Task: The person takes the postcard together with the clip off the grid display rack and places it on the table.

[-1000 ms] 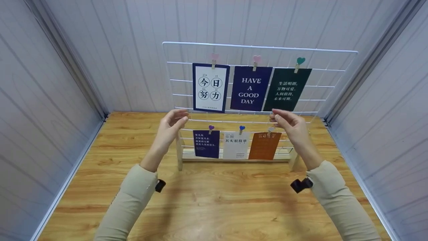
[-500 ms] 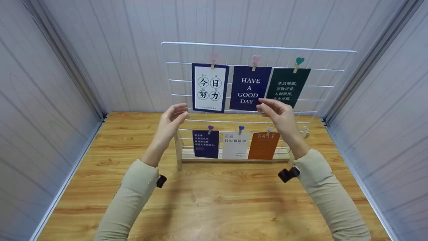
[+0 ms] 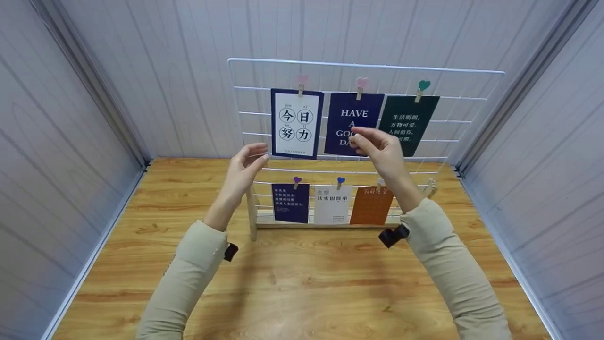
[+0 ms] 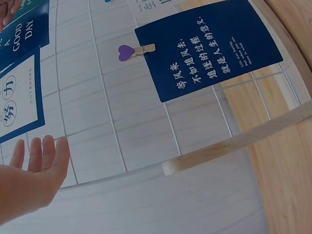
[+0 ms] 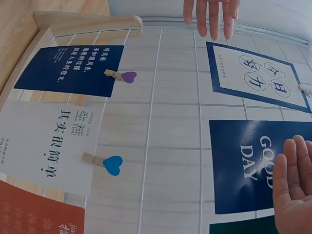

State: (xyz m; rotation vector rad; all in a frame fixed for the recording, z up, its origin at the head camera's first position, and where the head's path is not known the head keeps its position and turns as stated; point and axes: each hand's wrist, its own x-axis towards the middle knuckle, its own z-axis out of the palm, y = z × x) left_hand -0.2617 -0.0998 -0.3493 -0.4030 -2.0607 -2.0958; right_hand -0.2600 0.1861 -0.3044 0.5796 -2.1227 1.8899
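Note:
My left hand is held up beside the lower left corner of a white card with a blue border, fingers relaxed and holding nothing. My right hand hovers in front of the navy "HAVE A GOOD DAY" card, covering part of its lettering. Its fingers look loosely extended in the right wrist view, with nothing between them. A dark green card hangs to the right, partly behind this hand. Heart-topped clips, two pink and one green, fix these cards to a white wire grid.
Lower on the grid hang a navy card, a white card and an orange card, each clipped. A wooden stand bears the grid on a wood-grain tabletop. Pale panels enclose the back and sides.
My right hand has moved left and upward, from below the green card to in front of the "HAVE A GOOD DAY" card. The left hand has risen slightly. The cards hang as before.

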